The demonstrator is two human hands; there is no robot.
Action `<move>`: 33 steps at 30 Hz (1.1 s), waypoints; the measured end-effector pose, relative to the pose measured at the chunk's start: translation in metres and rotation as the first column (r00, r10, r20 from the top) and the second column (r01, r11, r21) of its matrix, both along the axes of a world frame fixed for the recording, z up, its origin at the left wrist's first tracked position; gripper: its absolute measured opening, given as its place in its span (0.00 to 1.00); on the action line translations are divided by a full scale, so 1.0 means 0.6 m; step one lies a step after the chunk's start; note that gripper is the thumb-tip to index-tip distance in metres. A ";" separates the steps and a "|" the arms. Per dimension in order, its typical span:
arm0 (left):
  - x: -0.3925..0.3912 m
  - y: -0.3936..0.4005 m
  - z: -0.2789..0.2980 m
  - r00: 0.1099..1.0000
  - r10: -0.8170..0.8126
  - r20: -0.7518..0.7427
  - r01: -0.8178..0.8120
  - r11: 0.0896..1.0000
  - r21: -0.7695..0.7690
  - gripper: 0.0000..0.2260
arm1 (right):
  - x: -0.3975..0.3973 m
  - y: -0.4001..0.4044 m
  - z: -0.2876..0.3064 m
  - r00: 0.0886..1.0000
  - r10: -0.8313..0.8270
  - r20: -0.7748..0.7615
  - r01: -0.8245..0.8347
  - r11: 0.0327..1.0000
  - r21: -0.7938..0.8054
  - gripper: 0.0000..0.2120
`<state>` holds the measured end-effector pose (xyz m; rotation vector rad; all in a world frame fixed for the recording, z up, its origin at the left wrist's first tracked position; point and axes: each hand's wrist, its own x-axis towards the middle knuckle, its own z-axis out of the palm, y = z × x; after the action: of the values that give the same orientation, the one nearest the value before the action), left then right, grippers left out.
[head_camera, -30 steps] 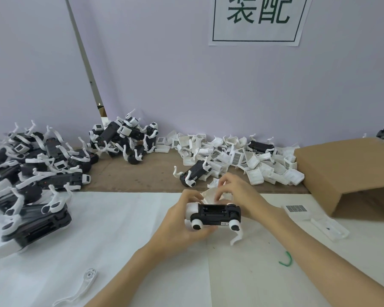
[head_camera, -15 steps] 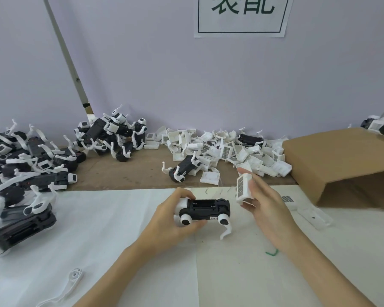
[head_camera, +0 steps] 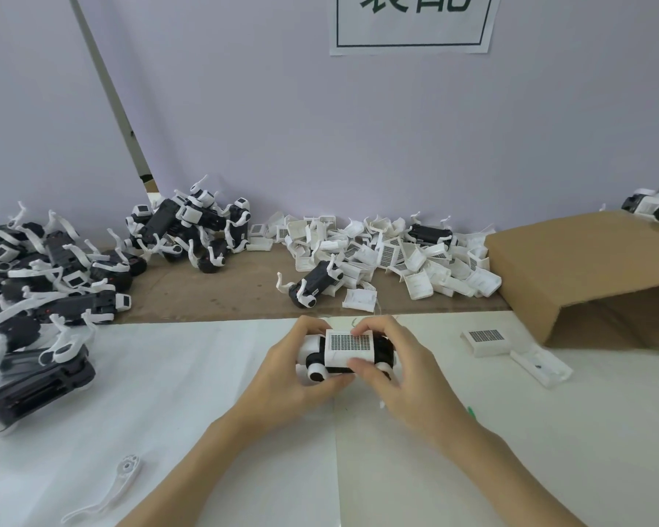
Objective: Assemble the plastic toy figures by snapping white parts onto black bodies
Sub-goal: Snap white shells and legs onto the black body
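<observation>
A black toy body [head_camera: 318, 365] with white round joints sits between both hands above the white table sheet [head_camera: 168, 393]. My left hand [head_camera: 293, 370] grips its left end. A white cover [head_camera: 349, 347] with a dark dotted grid lies on top of the body, and my right hand [head_camera: 396, 370] pinches that cover between thumb and fingers. Behind them lies a pile of loose white covers [head_camera: 389, 256], with another black body [head_camera: 314, 283] at its near edge.
Assembled black-and-white figures [head_camera: 46, 275] are heaped at the left, more figures [head_camera: 191, 230] by the wall. An open cardboard box [head_camera: 594, 271] stands at the right. A spare white cover [head_camera: 486, 341] and a flat white piece [head_camera: 541, 365] lie right of my hands; a white leg part [head_camera: 111, 492] lies near left.
My right hand brought the white cover from beside the body down onto its top. The left hand kept its grip on the body.
</observation>
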<state>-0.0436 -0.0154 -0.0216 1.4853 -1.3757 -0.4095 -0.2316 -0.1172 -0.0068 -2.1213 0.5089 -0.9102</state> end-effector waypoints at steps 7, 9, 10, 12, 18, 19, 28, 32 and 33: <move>-0.003 0.003 0.004 0.998 -0.048 0.032 0.048 0.999 -0.016 0.28 | -0.007 -0.012 0.013 0.993 0.016 -0.114 -0.016 1.000 0.007 0.15; -0.005 0.003 0.004 0.996 -0.074 0.056 0.076 0.997 -0.027 0.26 | -0.016 -0.017 0.024 0.984 0.095 -0.152 -0.083 0.993 0.081 0.14; -0.006 0.003 0.003 0.995 -0.079 0.060 0.081 0.996 -0.031 0.25 | -0.020 -0.018 0.028 0.977 0.115 -0.181 -0.103 0.992 0.071 0.14; -0.008 0.003 0.003 0.995 -0.081 0.055 0.083 0.996 -0.040 0.24 | -0.024 -0.020 0.031 0.963 0.109 -0.245 -0.115 0.993 -0.007 0.13; -0.008 0.002 -0.001 0.991 -0.059 0.120 0.063 0.997 -0.032 0.21 | -0.021 -0.019 0.025 0.965 0.101 -0.241 -0.105 0.994 -0.004 0.13; -0.008 0.002 -0.002 0.990 -0.057 0.128 0.062 0.997 -0.036 0.21 | -0.022 -0.019 0.024 0.964 0.094 -0.247 -0.103 0.994 -0.023 0.13; -0.016 -0.007 0.004 0.926 -0.081 0.368 0.148 0.976 -0.158 0.23 | -0.042 -0.031 0.041 0.972 0.171 -0.161 -0.137 0.969 0.204 0.14; -0.024 -0.009 0.011 0.881 -0.022 0.473 0.132 0.971 -0.201 0.27 | -0.050 -0.044 0.046 0.968 0.188 -0.165 -0.153 0.967 0.206 0.07; -0.025 -0.009 0.012 0.882 -0.008 0.471 0.108 0.976 -0.186 0.31 | -0.049 -0.044 0.043 0.979 0.156 -0.130 -0.129 0.973 0.190 0.07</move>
<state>-0.0584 -0.0206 -0.0142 1.4213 -1.7867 0.0720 -0.2612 -0.1439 0.0187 -2.0370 0.4852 -0.6088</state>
